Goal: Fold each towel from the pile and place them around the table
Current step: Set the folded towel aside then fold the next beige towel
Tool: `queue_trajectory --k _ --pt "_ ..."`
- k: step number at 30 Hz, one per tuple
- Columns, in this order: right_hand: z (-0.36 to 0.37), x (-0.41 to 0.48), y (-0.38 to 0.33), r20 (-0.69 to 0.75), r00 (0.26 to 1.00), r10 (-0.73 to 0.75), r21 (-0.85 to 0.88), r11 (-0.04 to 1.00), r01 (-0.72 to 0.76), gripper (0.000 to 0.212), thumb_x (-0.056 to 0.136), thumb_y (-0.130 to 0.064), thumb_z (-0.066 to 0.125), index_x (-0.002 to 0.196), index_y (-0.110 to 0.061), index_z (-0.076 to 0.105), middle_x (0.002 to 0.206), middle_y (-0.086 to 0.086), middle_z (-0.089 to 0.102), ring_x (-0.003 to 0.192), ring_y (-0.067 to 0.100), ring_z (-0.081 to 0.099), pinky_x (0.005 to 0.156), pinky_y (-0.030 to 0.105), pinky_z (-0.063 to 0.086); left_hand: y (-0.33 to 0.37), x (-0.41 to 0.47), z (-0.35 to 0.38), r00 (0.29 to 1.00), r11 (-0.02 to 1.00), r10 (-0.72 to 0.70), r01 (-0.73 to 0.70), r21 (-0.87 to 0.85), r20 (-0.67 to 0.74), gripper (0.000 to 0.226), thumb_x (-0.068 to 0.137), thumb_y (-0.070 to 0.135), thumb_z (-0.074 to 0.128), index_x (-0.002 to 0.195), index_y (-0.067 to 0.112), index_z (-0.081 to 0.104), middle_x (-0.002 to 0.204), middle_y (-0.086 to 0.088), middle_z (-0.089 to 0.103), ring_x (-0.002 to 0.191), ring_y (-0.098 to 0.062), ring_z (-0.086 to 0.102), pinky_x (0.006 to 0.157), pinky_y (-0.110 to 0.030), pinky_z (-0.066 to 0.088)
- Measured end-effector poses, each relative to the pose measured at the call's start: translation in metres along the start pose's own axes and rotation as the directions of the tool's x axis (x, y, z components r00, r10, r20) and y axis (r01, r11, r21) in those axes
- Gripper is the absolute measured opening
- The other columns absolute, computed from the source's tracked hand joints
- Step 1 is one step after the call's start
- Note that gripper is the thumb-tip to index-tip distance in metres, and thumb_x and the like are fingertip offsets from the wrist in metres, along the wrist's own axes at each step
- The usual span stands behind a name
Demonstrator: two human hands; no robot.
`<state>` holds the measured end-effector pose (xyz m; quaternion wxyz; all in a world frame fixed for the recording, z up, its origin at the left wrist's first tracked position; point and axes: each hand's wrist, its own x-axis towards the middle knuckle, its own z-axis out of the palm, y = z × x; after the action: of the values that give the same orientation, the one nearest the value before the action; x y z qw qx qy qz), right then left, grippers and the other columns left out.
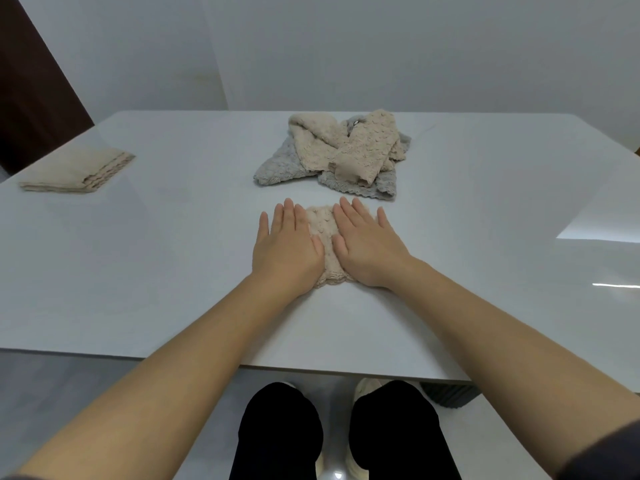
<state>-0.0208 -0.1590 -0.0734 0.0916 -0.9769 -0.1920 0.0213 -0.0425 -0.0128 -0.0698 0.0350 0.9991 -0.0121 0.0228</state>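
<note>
A small folded beige towel (323, 233) lies on the white table (156, 265) in front of me. My left hand (287, 247) lies flat on its left side and my right hand (367, 247) flat on its right side, fingers straight, both pressing it down. Most of this towel is hidden under my palms. Behind it sits the pile (339, 154) of crumpled beige and grey towels. Another folded beige towel (76, 171) rests near the table's far left edge.
A dark door or panel (31, 98) stands behind the table's left corner. Grey walls lie beyond the table. A dark ribbed table base (450, 396) shows under the near edge, beside my legs and shoes.
</note>
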Motion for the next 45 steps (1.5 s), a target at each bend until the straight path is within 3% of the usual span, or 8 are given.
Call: queue_trajectory --k 3,7,14,19,26,33,38,45 --pt "0.001 0.001 0.001 -0.012 1.0 0.006 0.011 1.0 -0.006 0.057 0.105 -0.034 0.016 0.156 -0.012 0.003 0.164 0.002 -0.004 0.15 0.017 -0.008 0.121 0.047 -0.004 0.017 -0.005 -0.001 0.998 0.999 -0.004 0.001 -0.043 -0.069 0.063 0.101 0.033 0.019 0.154 0.003 0.003 0.163 -0.013 -0.002 0.15 -0.022 -0.004 0.121 -0.039 -0.005" --pt "-0.001 0.001 0.007 0.009 0.999 -0.033 0.068 0.997 0.032 0.056 0.105 -0.033 0.017 0.156 -0.015 0.003 0.164 0.0 -0.005 0.15 0.015 -0.008 0.121 0.046 -0.005 0.023 -0.008 0.01 0.998 0.997 -0.013 0.009 -0.073 -0.055 0.062 0.102 0.034 0.018 0.155 0.006 0.003 0.163 -0.01 -0.002 0.15 -0.02 -0.004 0.121 -0.038 -0.003" --pt "-0.01 -0.003 0.032 0.042 0.998 -0.049 0.017 0.999 0.048 0.057 0.105 -0.036 0.016 0.157 -0.016 0.002 0.164 -0.003 -0.007 0.15 0.011 -0.006 0.12 0.05 -0.008 0.03 -0.004 -0.002 1.0 0.995 -0.031 0.03 0.1 0.004 0.064 0.101 0.033 0.017 0.153 0.001 -0.002 0.162 -0.017 -0.004 0.15 -0.027 -0.005 0.121 -0.042 -0.004" --pt "-0.005 -0.002 0.032 0.025 0.999 -0.047 0.035 0.998 0.046 0.057 0.105 -0.035 0.016 0.157 -0.017 0.002 0.164 -0.003 -0.006 0.15 0.01 -0.006 0.12 0.051 -0.007 0.045 0.001 0.001 0.999 0.998 -0.017 0.015 -0.058 -0.039 0.064 0.101 0.033 0.023 0.153 0.003 0.001 0.163 -0.012 -0.002 0.15 -0.023 -0.003 0.121 -0.039 -0.001" --pt "-0.008 0.0 0.031 0.049 0.998 -0.041 -0.003 0.999 0.041 0.057 0.105 -0.035 0.017 0.157 -0.016 0.002 0.164 -0.003 -0.006 0.15 0.011 -0.006 0.119 0.052 -0.006 0.044 0.001 0.011 0.999 0.997 -0.017 0.013 -0.071 -0.044 0.062 0.101 0.033 0.018 0.154 0.005 0.004 0.163 -0.011 0.0 0.15 -0.022 -0.001 0.121 -0.038 -0.001" --pt "-0.022 -0.003 0.031 0.049 0.995 -0.085 0.056 0.995 0.082 0.056 0.105 -0.032 0.016 0.157 -0.02 -0.001 0.163 -0.007 -0.009 0.149 0.008 -0.01 0.12 0.047 -0.01 0.026 0.008 -0.004 0.996 0.972 0.057 -0.039 -0.23 0.069 0.06 0.101 0.029 0.021 0.154 0.006 0.003 0.163 -0.009 -0.003 0.15 -0.021 -0.005 0.121 -0.04 -0.004" --pt "-0.01 -0.006 0.031 0.086 0.993 -0.086 0.014 0.996 0.086 0.057 0.104 -0.036 0.015 0.157 -0.022 -0.002 0.163 -0.008 -0.009 0.149 0.007 -0.009 0.12 0.049 -0.008 0.013 0.002 0.005 0.998 0.993 0.055 -0.051 -0.104 0.036 0.062 0.1 0.034 0.019 0.155 0.009 0.001 0.163 -0.007 -0.004 0.15 -0.018 -0.006 0.121 -0.042 -0.005" --pt "-0.029 -0.006 0.03 0.165 0.984 -0.067 -0.004 0.998 0.068 0.056 0.105 -0.034 0.013 0.156 -0.02 -0.003 0.163 -0.006 -0.01 0.149 0.009 -0.011 0.119 0.049 -0.011 0.01 0.005 -0.006 0.987 0.989 0.092 -0.075 -0.126 0.134 0.061 0.101 0.033 0.017 0.155 0.009 -0.001 0.163 -0.007 -0.006 0.15 -0.018 -0.008 0.121 -0.044 -0.006"
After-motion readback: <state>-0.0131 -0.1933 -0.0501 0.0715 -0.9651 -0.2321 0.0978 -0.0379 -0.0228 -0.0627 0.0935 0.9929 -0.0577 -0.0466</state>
